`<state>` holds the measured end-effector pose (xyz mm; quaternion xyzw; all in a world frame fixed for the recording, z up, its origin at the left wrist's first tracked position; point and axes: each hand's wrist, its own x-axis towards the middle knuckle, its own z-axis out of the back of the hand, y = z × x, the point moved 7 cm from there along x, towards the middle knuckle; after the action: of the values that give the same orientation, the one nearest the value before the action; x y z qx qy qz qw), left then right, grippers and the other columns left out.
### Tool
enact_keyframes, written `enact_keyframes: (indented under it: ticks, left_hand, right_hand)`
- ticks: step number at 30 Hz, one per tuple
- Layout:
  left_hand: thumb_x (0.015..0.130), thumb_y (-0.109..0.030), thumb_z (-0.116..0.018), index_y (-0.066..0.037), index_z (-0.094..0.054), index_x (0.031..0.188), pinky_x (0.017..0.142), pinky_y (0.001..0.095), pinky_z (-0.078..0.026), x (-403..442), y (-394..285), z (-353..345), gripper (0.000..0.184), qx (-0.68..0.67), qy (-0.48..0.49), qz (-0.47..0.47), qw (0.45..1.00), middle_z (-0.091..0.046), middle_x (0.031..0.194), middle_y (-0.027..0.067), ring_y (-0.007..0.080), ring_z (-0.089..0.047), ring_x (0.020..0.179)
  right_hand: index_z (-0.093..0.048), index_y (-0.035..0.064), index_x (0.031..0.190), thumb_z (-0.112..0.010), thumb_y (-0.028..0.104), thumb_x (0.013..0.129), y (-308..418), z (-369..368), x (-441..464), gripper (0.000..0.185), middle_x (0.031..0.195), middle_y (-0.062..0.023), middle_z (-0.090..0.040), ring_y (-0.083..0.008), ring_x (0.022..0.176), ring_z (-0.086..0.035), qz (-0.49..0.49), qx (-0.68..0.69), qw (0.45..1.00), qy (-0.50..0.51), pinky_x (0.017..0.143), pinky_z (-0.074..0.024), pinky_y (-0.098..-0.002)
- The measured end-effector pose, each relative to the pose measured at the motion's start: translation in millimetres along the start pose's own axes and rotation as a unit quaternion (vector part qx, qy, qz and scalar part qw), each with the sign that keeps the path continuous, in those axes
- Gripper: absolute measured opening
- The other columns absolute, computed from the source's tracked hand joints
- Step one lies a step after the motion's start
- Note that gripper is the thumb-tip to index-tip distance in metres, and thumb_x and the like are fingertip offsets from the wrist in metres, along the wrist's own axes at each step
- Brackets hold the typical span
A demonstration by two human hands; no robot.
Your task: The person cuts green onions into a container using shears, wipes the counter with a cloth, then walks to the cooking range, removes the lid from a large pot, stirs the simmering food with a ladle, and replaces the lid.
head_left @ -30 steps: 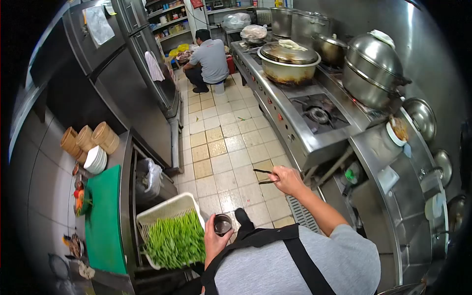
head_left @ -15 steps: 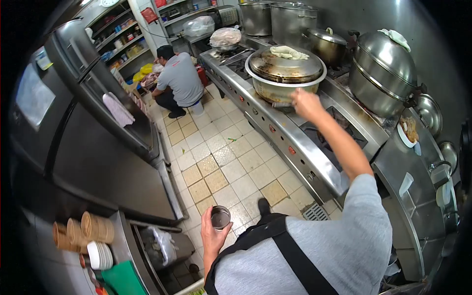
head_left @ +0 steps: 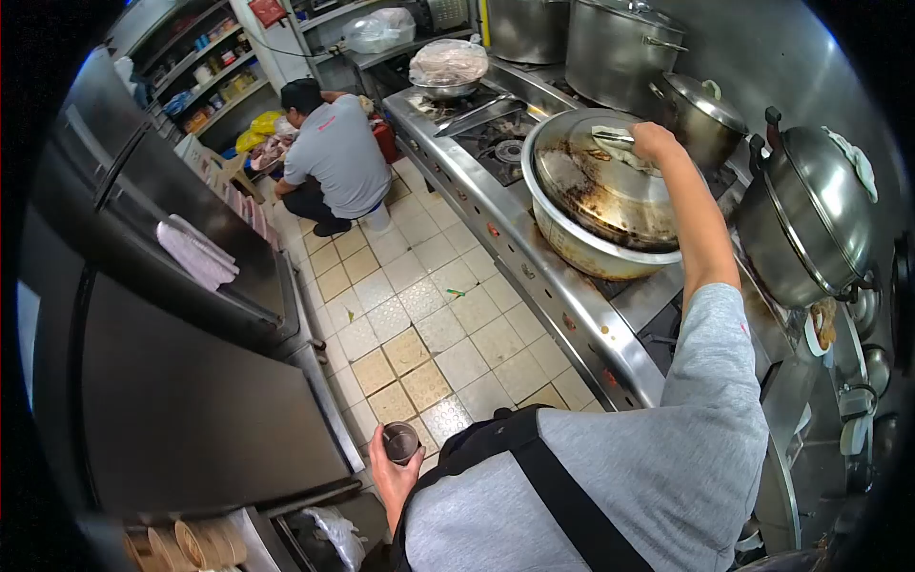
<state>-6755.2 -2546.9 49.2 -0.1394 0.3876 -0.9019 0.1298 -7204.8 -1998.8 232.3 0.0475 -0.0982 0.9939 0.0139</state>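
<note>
My left hand (head_left: 392,477) is wrapped round a small metal cup (head_left: 401,441), held low in front of my body with its mouth facing up. My right arm stretches over the stove, and my right hand (head_left: 655,142) is closed above the top of a large stained metal lid (head_left: 583,181). A short strip of a metal utensil (head_left: 613,136) sticks out from its fingers; its exact kind cannot be made out. Beneath lies a pale folded cloth (head_left: 610,153) on the lid, partly hidden by the hand. The lid covers a wide metal basin (head_left: 596,255) on the stove.
A lidded pot (head_left: 701,110), a tall stockpot (head_left: 620,57) and a domed steamer (head_left: 810,210) stand along the wall. A co-worker (head_left: 334,157) squats on the tiled floor beyond the stove (head_left: 534,310). Fridges (head_left: 191,372) line the left; bamboo steamers (head_left: 195,543) sit lower left.
My right hand has moved from the basin's near side up to the cloth on the lid. My view has shifted closer to the stove. The left hand still holds the cup.
</note>
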Motion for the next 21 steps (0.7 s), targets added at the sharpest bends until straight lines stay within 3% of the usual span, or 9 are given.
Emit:
enact_keyframes:
  ticks: [4,7,9,11,15,21]
  left_hand:
    - [0.058,-0.012,-0.079,-0.004,-0.043,0.127,0.091,0.0369,-0.042,65.0,17.6,-27.8,0.078,-0.028,0.043,-0.021,0.998,-0.053,0.113,0.0165,0.0306,-0.053,0.106]
    - [0.057,-0.009,-0.079,-0.005,-0.043,0.127,0.091,0.0365,-0.042,122.3,8.9,-41.1,0.078,-0.031,0.100,-0.051,0.993,-0.053,0.112,0.0163,0.0300,-0.053,0.106]
    - [0.060,-0.008,-0.078,-0.004,-0.041,0.127,0.090,0.0374,-0.042,161.3,11.2,-41.4,0.077,-0.034,0.121,-0.090,0.988,-0.051,0.113,0.0169,0.0322,-0.052,0.105]
    - [0.060,-0.008,-0.077,-0.004,-0.042,0.127,0.090,0.0368,-0.042,201.1,18.7,-37.8,0.076,-0.039,0.123,-0.105,0.986,-0.051,0.113,0.0167,0.0317,-0.052,0.105]
    - [0.060,-0.007,-0.077,-0.004,-0.042,0.128,0.091,0.0366,-0.041,271.5,37.8,-35.7,0.076,-0.061,0.141,-0.103,0.983,-0.050,0.116,0.0155,0.0299,-0.052,0.106]
    - [0.061,-0.004,-0.076,-0.005,-0.041,0.129,0.093,0.0366,-0.041,345.7,47.8,-41.4,0.077,-0.065,0.191,-0.111,0.973,-0.049,0.119,0.0152,0.0295,-0.050,0.109]
  right_hand:
    - [-0.067,0.0006,0.089,-0.053,0.008,0.072,-0.9,-0.3,5.3,0.023,0.095,-0.0218,-0.064,-0.0382,0.090,-0.061,-0.006,-0.032,0.999,-0.028,0.076,-0.0511,-0.0442]
    - [-0.066,-0.0005,0.090,-0.053,0.009,0.071,-8.9,4.0,8.0,0.024,0.094,-0.0223,-0.064,-0.0385,0.090,-0.061,-0.016,-0.051,0.999,0.007,0.077,-0.0507,-0.0445]
    - [-0.066,0.0002,0.091,-0.054,0.009,0.071,-20.6,25.1,4.7,0.025,0.094,-0.0218,-0.064,-0.0377,0.089,-0.062,-0.048,-0.046,0.998,-0.009,0.077,-0.0504,-0.0445]
    - [-0.062,0.0047,0.099,-0.058,0.023,0.076,-38.0,54.9,0.9,0.030,0.090,-0.0212,-0.063,-0.0384,0.089,-0.060,-0.055,-0.071,0.996,-0.013,0.078,-0.0477,-0.0464]
    - [-0.061,0.0051,0.108,-0.058,0.022,0.075,-77.2,117.8,-26.2,0.037,0.094,-0.0220,-0.063,-0.0380,0.092,-0.059,-0.127,-0.117,0.982,-0.082,0.082,-0.0464,-0.0441]
    - [-0.060,0.0037,0.107,-0.059,0.023,0.075,-108.2,148.1,-65.8,0.037,0.097,-0.0233,-0.062,-0.0396,0.094,-0.058,-0.199,-0.146,0.965,-0.088,0.083,-0.0452,-0.0448]
